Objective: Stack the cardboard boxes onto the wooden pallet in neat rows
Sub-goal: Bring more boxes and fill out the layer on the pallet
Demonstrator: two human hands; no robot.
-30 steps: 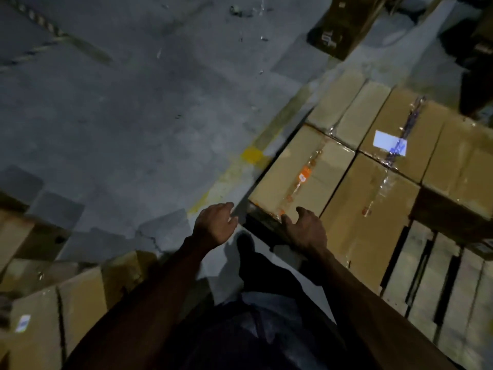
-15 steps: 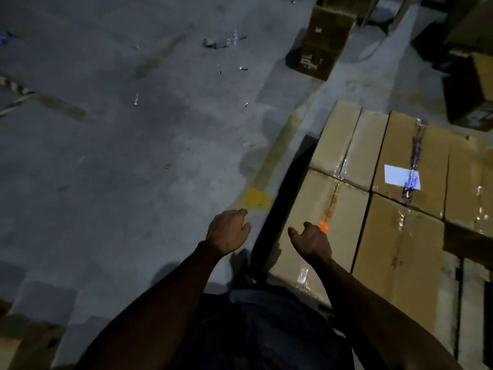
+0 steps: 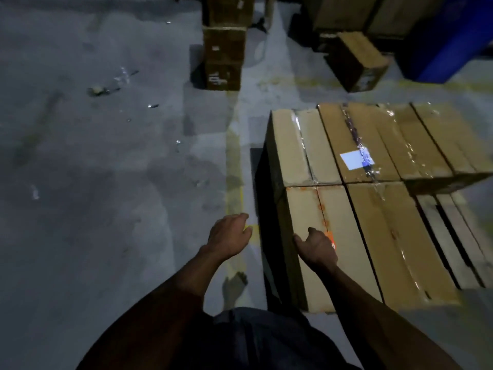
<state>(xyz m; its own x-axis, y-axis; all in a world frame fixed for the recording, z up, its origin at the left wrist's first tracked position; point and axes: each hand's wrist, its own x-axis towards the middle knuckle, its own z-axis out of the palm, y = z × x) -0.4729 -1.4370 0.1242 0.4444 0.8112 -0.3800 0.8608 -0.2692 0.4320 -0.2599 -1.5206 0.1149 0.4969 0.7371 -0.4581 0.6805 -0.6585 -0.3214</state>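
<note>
Our right hand (image 3: 317, 247) hovers over the near cardboard box (image 3: 333, 236) on the wooden pallet (image 3: 453, 236), fingers loosely curled, holding nothing. Our left hand (image 3: 229, 233) hangs empty above the floor (image 3: 93, 209), fingers half-open.

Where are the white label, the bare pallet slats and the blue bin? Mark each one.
white label (image 3: 351, 159): head view, middle of the white patch on a box top.
bare pallet slats (image 3: 450, 236): head view, on an uncovered plank.
blue bin (image 3: 450, 38): head view, on its side wall.

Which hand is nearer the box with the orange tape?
Right. The right hand rests on the box with the orange tape; the left hand hangs beside it over the floor.
</note>
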